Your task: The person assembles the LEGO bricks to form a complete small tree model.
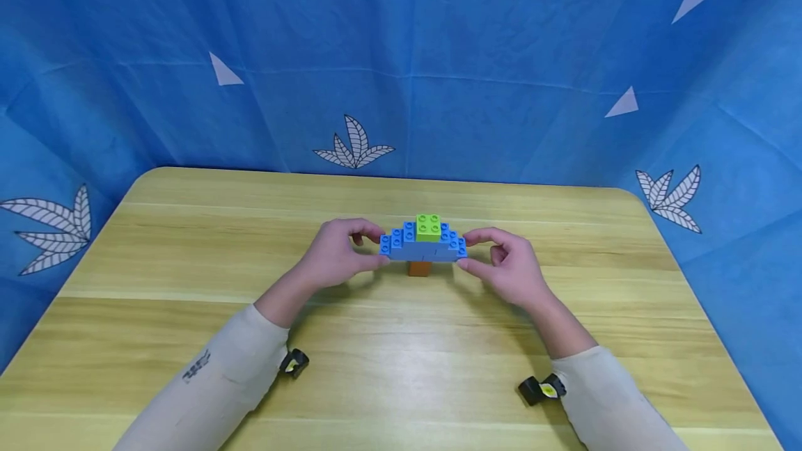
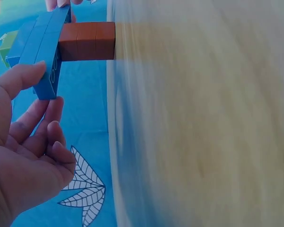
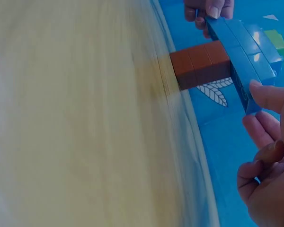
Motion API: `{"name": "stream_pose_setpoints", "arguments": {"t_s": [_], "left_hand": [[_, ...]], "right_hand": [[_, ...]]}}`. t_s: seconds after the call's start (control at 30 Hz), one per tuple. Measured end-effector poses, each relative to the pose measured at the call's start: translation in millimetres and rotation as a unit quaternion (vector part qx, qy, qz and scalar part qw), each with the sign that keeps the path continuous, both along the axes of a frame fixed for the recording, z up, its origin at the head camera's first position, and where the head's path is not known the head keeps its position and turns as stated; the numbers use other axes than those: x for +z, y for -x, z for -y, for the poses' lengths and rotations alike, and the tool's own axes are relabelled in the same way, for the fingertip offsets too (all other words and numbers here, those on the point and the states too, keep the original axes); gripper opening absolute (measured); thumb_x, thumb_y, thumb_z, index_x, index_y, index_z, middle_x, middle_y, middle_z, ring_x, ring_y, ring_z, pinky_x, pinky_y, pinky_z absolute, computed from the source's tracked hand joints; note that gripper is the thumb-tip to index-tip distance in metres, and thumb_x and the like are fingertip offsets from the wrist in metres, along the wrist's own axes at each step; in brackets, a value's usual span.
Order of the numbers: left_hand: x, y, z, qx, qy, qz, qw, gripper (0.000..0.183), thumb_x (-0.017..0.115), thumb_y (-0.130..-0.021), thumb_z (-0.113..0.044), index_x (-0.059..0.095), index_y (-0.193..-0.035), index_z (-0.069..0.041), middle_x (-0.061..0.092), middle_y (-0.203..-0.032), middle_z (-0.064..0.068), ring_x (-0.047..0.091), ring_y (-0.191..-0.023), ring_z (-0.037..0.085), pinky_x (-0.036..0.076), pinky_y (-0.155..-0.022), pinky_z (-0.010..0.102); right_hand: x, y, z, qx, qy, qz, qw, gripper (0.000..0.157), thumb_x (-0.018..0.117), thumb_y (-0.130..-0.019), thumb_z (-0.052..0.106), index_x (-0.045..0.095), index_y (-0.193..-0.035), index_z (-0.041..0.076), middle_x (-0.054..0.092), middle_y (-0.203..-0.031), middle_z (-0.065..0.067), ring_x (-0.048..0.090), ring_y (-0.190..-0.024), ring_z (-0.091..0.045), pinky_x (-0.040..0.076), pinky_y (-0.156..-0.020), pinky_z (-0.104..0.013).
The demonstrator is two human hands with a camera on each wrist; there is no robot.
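A toy-brick structure stands upright on the wooden table. Its stem is a stack of three brown bricks (image 2: 87, 41). On top sit stepped blue bricks (image 1: 407, 251), the lowest layer widest, and a lime-green brick (image 1: 429, 230) crowns them. My left hand (image 1: 335, 254) pinches the left end of the bottom blue layer between thumb and fingers. At the opposite end, my right hand (image 1: 510, 266) pinches that layer in the same way, thumb on the near side. Most of the stem is hidden under the blue bricks in the head view.
Light wood covers the table (image 1: 401, 353), whose far edge lies behind the structure. Beyond it hangs a blue cloth (image 1: 401, 33) printed with white leaves and triangles. Dark wrist straps with small cameras stick out beside both pale sleeves (image 1: 213, 381).
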State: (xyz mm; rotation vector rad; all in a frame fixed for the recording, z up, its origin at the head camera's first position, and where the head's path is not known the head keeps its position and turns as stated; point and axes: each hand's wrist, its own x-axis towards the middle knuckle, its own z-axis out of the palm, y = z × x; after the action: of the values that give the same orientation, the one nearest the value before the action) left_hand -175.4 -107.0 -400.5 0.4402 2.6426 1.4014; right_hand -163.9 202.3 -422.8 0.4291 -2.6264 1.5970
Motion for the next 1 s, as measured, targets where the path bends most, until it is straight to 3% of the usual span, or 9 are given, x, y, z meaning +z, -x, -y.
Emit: {"name": "stream_pose_setpoints", "arguments": {"t_s": [0.13,0.27,0.4,0.53,0.73,0.87,0.97,1.0], "left_hand": [[-1.8,-0.7,-1,0.021,-0.017,0.004,0.9996,0.035,0.086,-0.081,-0.02,0.074,-0.112,-0.008,0.069,-0.103,0.003,0.052,-0.091,0.025,0.045,-0.07,0.038],[-4.0,-1.0,-6,0.045,-0.02,0.001,0.9988,0.033,0.083,-0.084,-0.021,0.073,-0.113,-0.008,0.069,-0.104,0.001,0.051,-0.091,0.025,0.044,-0.072,0.038],[-6.2,-0.5,-12,0.072,-0.022,0.006,0.9971,0.035,0.08,-0.088,-0.022,0.071,-0.119,-0.007,0.068,-0.108,0.001,0.051,-0.093,0.024,0.046,-0.073,0.037],[-9.3,1.4,-16,0.104,-0.041,0.016,0.9936,0.036,0.077,-0.09,-0.023,0.071,-0.122,-0.008,0.068,-0.108,0.001,0.051,-0.09,0.024,0.045,-0.07,0.036],[-16.0,6.6,-19,0.146,-0.079,0.042,0.9852,0.035,0.076,-0.091,-0.025,0.072,-0.122,-0.008,0.068,-0.105,0.001,0.05,-0.084,0.025,0.041,-0.066,0.035],[-19.2,10.3,-20,0.168,-0.088,0.067,0.9796,0.035,0.075,-0.092,-0.029,0.073,-0.12,-0.007,0.067,-0.106,0.003,0.051,-0.09,0.025,0.044,-0.071,0.035],[-20.9,12.8,-21,0.176,-0.089,0.084,0.9768,0.034,0.075,-0.092,-0.03,0.074,-0.115,-0.005,0.068,-0.106,0.005,0.054,-0.095,0.025,0.048,-0.077,0.036],[-21.4,13.6,-21,0.179,-0.089,0.09,0.9757,0.033,0.075,-0.092,-0.03,0.074,-0.113,-0.005,0.068,-0.105,0.006,0.055,-0.096,0.025,0.048,-0.078,0.036]], "right_hand": [[10.5,-7.2,8,0.004,0.016,-0.011,1.0,0.03,0.079,-0.085,0.003,0.07,-0.113,0.003,0.047,-0.062,-0.011,0.027,-0.046,-0.011,0.023,-0.042,-0.025],[19.5,-9.9,14,-0.001,0.024,-0.017,1.0,0.028,0.075,-0.087,-0.002,0.069,-0.114,-0.003,0.067,-0.092,-0.013,0.029,-0.045,-0.007,0.025,-0.041,-0.024],[5.8,0.8,10,-0.008,0.039,-0.003,0.999,0.03,0.075,-0.089,0.003,0.07,-0.119,0.0,0.069,-0.11,-0.013,0.03,-0.045,-0.01,0.024,-0.041,-0.023],[-5.4,10.2,7,-0.012,0.052,0.019,0.998,0.034,0.077,-0.089,0.01,0.07,-0.122,0.005,0.069,-0.112,-0.01,0.03,-0.045,-0.013,0.024,-0.041,-0.025],[-9.0,19.6,12,-0.035,0.045,0.053,0.997,0.035,0.077,-0.09,0.019,0.071,-0.123,0.007,0.069,-0.112,-0.009,0.034,-0.046,-0.014,0.03,-0.043,-0.026],[-8.3,26.3,16,-0.044,0.026,0.095,0.994,0.038,0.073,-0.094,0.026,0.069,-0.127,0.007,0.067,-0.12,-0.008,0.059,-0.083,-0.015,0.048,-0.07,-0.03],[-6.5,30.3,18,-0.038,0.028,0.132,0.99,0.041,0.069,-0.096,0.027,0.066,-0.13,0.005,0.064,-0.128,-0.011,0.054,-0.12,-0.022,0.047,-0.094,-0.04],[-6.2,31.6,18,-0.036,0.029,0.144,0.989,0.041,0.069,-0.097,0.027,0.066,-0.131,0.004,0.063,-0.13,-0.012,0.054,-0.122,-0.025,0.046,-0.096,-0.043]]}}
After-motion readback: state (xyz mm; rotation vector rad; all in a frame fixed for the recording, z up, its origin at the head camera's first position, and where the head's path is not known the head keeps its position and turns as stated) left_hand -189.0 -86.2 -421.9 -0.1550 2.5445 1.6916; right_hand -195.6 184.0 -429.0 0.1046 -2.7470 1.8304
